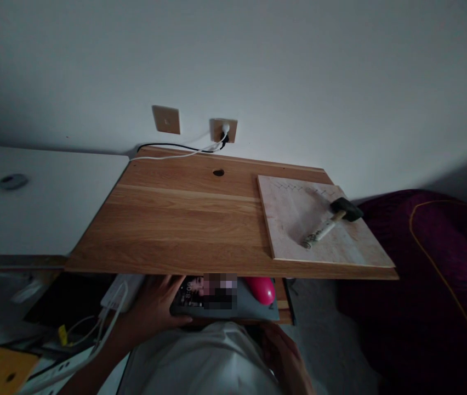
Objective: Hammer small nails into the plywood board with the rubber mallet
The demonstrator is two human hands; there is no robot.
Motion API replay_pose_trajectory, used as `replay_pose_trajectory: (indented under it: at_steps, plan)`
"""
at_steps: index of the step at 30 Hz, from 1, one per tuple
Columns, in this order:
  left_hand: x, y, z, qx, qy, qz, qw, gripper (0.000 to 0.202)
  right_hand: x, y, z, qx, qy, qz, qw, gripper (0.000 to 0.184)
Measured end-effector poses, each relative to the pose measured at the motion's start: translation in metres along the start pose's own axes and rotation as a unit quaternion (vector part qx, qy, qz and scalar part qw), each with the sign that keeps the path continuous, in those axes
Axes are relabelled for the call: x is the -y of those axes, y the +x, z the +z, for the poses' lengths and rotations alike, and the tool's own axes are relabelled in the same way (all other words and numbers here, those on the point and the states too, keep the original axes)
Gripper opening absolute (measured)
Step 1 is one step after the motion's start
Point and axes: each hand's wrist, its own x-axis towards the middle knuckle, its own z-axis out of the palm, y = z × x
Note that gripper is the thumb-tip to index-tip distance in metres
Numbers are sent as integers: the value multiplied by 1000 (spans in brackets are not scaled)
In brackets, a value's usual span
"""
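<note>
My left hand [157, 304] reaches under the front edge of the wooden desk [176, 219] and grips the left end of a phone [200, 299] with a lit screen, lying on a pull-out shelf [258, 314]. A pink rounded object [261, 289] sits on that shelf just right of the phone. My right hand [285, 356] hangs low by my white shirt, beneath the shelf's front edge; its fingers look loosely curled, and what they hold, if anything, is not visible.
A pale board [299, 219] with a black-headed mallet [334, 216] lies on the desk's right side. Cables run to a wall socket [223, 129]. A white cabinet [44, 197] stands left, a dark purple seat [431, 263] right, a power strip [120, 293] and cords below left.
</note>
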Motion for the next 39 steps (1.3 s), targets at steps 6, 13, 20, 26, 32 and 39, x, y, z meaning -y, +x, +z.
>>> replay_pose_trajectory:
  at_steps: [6, 13, 20, 26, 32, 39]
  plan:
    - [-9, 2, -3, -33, 7, 12, 999, 88, -2, 8, -3, -50, 89, 41, 994, 46]
    - [-17, 14, -2, -29, 11, 37, 999, 78, 3, 14, -15, -3, 93, 98, 991, 53]
    - [-15, 16, 1, -48, 9, 55, 997, 72, 0, 17, -19, 20, 103, 113, 988, 56]
    - [-12, 18, 3, -48, 13, 60, 997, 74, 5, 15, -15, 11, 110, 122, 986, 58]
    - [-8, 18, 5, -53, 3, 63, 997, 72, 4, 18, -19, 73, 53, 128, 988, 57]
    - [-12, 16, -1, -39, 0, 43, 998, 75, 9, 11, -18, 79, 25, 117, 990, 60]
